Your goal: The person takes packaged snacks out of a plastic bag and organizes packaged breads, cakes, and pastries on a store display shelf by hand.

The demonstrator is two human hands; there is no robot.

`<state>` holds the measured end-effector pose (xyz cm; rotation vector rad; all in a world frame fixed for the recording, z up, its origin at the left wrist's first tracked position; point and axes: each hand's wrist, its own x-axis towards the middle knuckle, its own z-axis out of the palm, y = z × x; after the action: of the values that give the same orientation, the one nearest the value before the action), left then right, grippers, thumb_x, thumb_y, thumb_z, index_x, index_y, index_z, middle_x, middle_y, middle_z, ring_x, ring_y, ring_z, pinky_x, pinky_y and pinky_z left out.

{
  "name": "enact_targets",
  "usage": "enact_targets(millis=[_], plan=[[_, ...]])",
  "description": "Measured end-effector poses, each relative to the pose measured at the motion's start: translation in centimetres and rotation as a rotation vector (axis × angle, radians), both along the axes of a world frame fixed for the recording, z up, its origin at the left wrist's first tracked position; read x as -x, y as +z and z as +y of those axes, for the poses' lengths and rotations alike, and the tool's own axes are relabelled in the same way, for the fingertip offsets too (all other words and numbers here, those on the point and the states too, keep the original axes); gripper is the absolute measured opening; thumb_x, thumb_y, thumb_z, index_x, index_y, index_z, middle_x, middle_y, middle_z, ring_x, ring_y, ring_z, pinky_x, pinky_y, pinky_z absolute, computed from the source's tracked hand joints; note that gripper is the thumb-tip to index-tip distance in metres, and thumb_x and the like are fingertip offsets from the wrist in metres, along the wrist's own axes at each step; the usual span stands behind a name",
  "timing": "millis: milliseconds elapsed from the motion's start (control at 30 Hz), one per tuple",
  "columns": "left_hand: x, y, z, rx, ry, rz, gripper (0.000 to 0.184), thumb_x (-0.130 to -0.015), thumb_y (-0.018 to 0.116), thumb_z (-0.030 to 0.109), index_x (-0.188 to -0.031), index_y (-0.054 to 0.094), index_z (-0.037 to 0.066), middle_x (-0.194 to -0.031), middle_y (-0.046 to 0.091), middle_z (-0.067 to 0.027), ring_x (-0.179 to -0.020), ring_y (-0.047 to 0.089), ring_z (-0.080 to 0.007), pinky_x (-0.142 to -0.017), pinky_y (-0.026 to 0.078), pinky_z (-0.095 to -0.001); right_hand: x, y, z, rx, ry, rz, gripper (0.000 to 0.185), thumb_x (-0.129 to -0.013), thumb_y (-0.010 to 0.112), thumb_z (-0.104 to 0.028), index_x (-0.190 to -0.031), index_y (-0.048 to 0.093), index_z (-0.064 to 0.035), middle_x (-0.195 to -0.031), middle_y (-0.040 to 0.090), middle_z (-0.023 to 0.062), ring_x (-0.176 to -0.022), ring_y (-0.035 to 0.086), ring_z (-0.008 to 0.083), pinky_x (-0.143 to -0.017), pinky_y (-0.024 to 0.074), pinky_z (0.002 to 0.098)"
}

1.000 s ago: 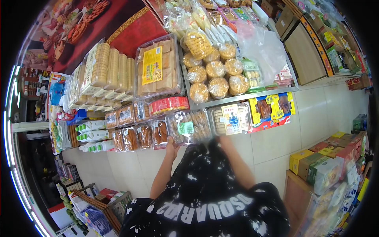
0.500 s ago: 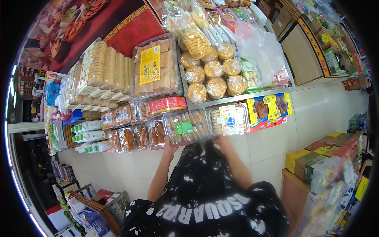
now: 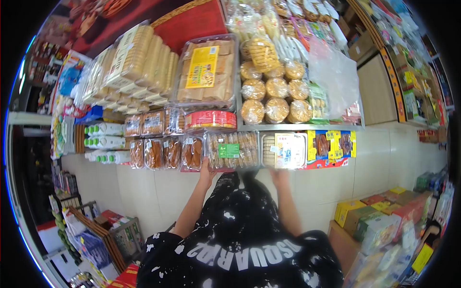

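Observation:
A clear plastic box of pastries with a green label [image 3: 229, 150] stands at the front edge of the display. My left hand [image 3: 207, 174] touches its lower left corner, with the fingertips partly hidden by the packages. My right hand [image 3: 279, 177] is below the neighbouring clear box with a white and yellow label [image 3: 290, 150]; its fingers are blurred and partly hidden under that box's edge. Left of the green-labelled box is a pack of brown pastries [image 3: 192, 152]. Behind it lies a red round package [image 3: 210, 120].
Round wrapped cakes [image 3: 277, 89] and a large box with a yellow label [image 3: 205, 72] are further back. Blue and yellow packs [image 3: 330, 145] are at the right. White bottles [image 3: 104, 142] stand left. Stacked cartons [image 3: 357, 213] are at the lower right.
The view has turned and shifted, so the shelf looks more level. My right hand has moved slightly down from the box edge. My left hand stays at the green-labelled box's corner.

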<state>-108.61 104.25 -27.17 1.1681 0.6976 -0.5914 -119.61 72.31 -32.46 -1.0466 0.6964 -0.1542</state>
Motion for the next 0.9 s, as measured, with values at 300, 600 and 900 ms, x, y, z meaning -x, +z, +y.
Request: enact_targets(millis=[300,600,900], plan=[[1.3,0.4,2.5,0.026,0.031,0.098,0.071,-0.087,0.056,0.052,-0.141,0.032,0.011,-0.138,0.043,-0.0103,-0.124,0.044,-0.0307,-0.099,0.038,-0.0471,1.0,1.2,-0.2,-0.526,-0.172,0.300,0.049,-0.097,0.042,-0.036,-0.137,0.035,-0.0098,-0.138,0.042,0.0161,-0.110,0.054,0.0378,-0.089,0.0487,0.0503],[2.8,3.5,5.3,0.118,-0.087,-0.062,0.039,-0.091,0.055,0.029,-0.127,0.053,0.013,-0.107,0.061,-0.0015,-0.090,0.058,-0.0131,-0.075,0.047,-0.0302,-0.1,7.6,7.5,-0.561,0.117,0.294,0.048,-0.095,0.044,-0.030,-0.137,0.033,-0.0080,-0.132,0.049,0.0196,-0.112,0.054,0.0385,-0.088,0.0480,0.0452],[-0.4,2.0,13.5,-0.152,-0.497,-0.473,0.038,-0.093,0.056,0.028,-0.126,0.053,0.008,-0.113,0.061,-0.0090,-0.101,0.062,-0.0194,-0.083,0.049,-0.0321,-1.2,7.4,18.7,-0.392,0.305,0.353,0.046,-0.093,0.049,-0.026,-0.132,0.039,-0.0046,-0.123,0.054,0.0193,-0.107,0.056,0.0371,-0.088,0.0481,0.0459]])
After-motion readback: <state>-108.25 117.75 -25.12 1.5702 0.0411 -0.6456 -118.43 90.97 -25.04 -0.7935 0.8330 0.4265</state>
